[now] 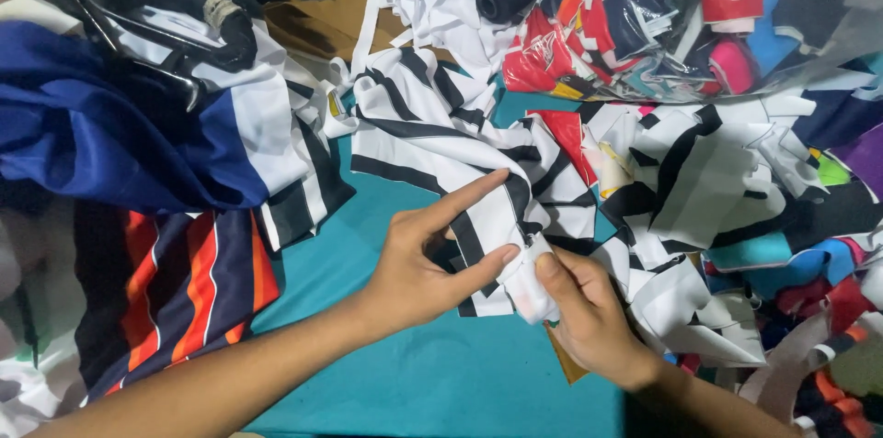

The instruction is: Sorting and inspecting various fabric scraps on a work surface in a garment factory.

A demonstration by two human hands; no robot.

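Two bare hands work a black-and-white striped cloth (441,139) spread over a teal tabletop (414,383). The left hand (425,259) lies on the cloth's near edge, index finger stretched out along a black stripe, thumb pressing the fabric from the side. The right hand (584,314) pinches the cloth's white corner between thumb and fingers, closed tight on it. To the left lie a blue and white garment (120,130) and an orange and navy striped piece (189,286). More cut scraps (727,180) crowd the right side, and a clear bag of coloured offcuts (662,10) sits behind.
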